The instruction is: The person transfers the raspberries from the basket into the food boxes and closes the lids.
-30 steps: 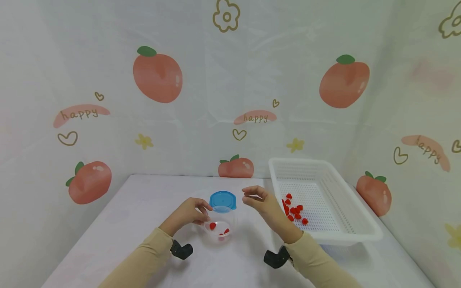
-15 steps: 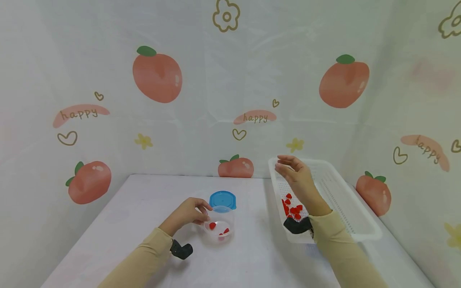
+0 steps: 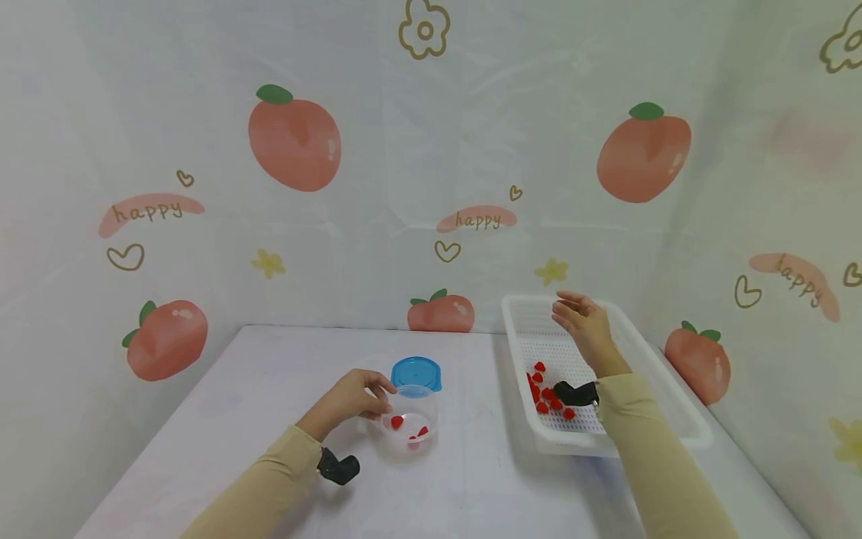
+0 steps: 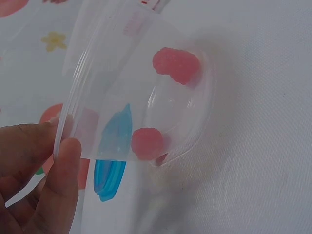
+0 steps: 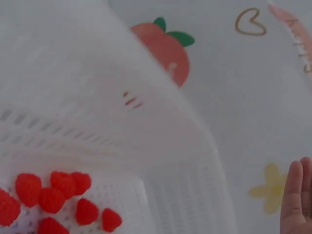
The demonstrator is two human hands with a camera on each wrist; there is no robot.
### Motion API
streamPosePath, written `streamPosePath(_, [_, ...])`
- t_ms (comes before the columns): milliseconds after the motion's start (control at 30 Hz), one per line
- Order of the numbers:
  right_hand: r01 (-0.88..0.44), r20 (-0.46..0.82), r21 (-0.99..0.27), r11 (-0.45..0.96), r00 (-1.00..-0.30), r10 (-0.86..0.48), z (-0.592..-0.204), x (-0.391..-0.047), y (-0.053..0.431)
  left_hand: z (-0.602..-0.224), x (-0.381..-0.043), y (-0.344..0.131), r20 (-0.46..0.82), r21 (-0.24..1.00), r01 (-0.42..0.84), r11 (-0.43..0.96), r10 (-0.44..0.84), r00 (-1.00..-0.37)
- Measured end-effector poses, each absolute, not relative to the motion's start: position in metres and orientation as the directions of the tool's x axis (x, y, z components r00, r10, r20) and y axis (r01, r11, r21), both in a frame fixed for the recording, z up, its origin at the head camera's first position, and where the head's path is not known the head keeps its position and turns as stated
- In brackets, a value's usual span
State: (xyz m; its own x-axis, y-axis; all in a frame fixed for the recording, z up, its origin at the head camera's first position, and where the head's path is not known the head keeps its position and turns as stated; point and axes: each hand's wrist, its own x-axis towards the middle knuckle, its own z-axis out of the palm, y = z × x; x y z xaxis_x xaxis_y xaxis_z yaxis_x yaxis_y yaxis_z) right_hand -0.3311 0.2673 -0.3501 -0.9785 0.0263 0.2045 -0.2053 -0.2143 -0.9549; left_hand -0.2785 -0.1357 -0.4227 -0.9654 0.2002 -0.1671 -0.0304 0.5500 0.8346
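Note:
My left hand (image 3: 350,398) pinches the rim of a clear plastic tub (image 4: 112,63) between thumb and fingers, the tub standing on the table. Inside lie a few red raspberries (image 4: 147,143). Just behind the tub is its blue lid (image 3: 416,373). Over the white perforated basket (image 3: 515,329), my right hand (image 3: 587,333) hovers with fingers extended and nothing visible between them. Several raspberries (image 5: 51,200) are grouped at the basket's left side, below that hand. Only the right hand's fingertips show at the edge of the right wrist view.
The basket's raised walls (image 5: 190,126) surround the berries on the table's right side. A white cloth covers the table (image 3: 269,389). Behind it hangs a curtain (image 3: 377,150) printed with fruit and flowers. Each wrist carries a black camera (image 3: 339,467).
From beside the tub, my right hand has moved right to above the basket, then a little farther right. My left hand still grips the tub's rim in the same place.

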Motion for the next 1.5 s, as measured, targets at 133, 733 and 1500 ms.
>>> streamPosePath(133, [-0.115, 0.115, -0.989, -0.09, -0.993, 0.011, -0.368, -0.339, 0.278, -0.423, -0.279, -0.135, -0.167, 0.836, -0.029, 0.549, 0.203, -0.965])
streamPosePath(733, [0.026, -0.075, -0.876, 0.482, -0.994, -0.083, -0.411, -0.357, 0.297, -0.425, -0.28, -0.134, -0.163, 0.845, -0.019, 0.535, 0.223, -0.961])
streamPosePath(1500, [0.095, -0.276, -0.749, 0.656, -0.944, -0.179, -0.413, -0.353, 0.282, -0.421, -0.279, -0.135, -0.166, 0.832, -0.027, 0.555, 0.203, -0.965])
